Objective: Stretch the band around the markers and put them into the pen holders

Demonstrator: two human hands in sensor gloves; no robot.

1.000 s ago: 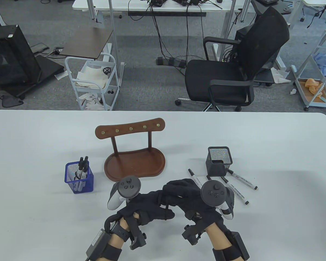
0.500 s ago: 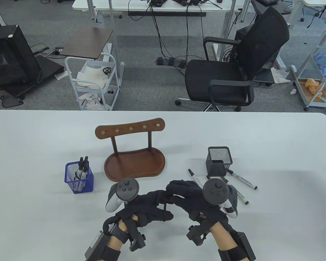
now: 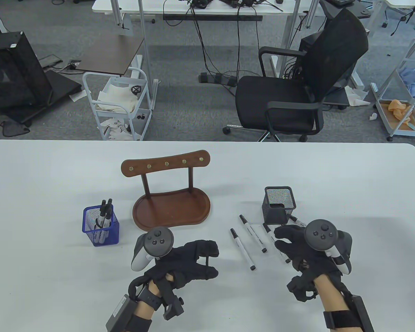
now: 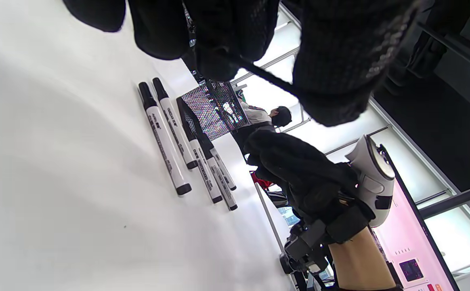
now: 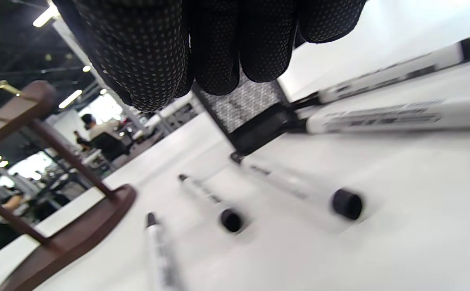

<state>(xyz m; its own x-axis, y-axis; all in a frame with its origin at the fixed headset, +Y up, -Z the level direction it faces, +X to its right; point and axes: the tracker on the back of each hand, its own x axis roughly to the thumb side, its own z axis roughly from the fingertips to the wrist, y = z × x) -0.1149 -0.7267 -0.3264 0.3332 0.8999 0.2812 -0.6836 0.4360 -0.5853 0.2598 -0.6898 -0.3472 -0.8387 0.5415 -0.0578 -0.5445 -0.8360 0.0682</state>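
Note:
My left hand (image 3: 207, 259) hovers low over the table with a thin black band (image 3: 206, 258) stretched between its curled fingers and thumb; the band (image 4: 261, 76) shows as a taut line in the left wrist view. My right hand (image 3: 283, 240) hangs with loose fingers over several loose black-and-white markers (image 3: 242, 249) beside the black mesh pen holder (image 3: 279, 204), and it holds nothing. One marker (image 3: 273, 240) lies partly under its fingertips (image 5: 215, 48). A blue mesh pen holder (image 3: 100, 226) on the left has markers standing in it.
A brown wooden stand (image 3: 171, 207) with an oval tray and a hook rail sits between the two holders. The white table (image 3: 55, 276) carries nothing else. Behind the table stand an office chair (image 3: 297, 90) and a small cart (image 3: 119, 103).
My right hand has left the left hand and moved right to the markers by the black holder. A marker it covered now shows. The left hand keeps the band.

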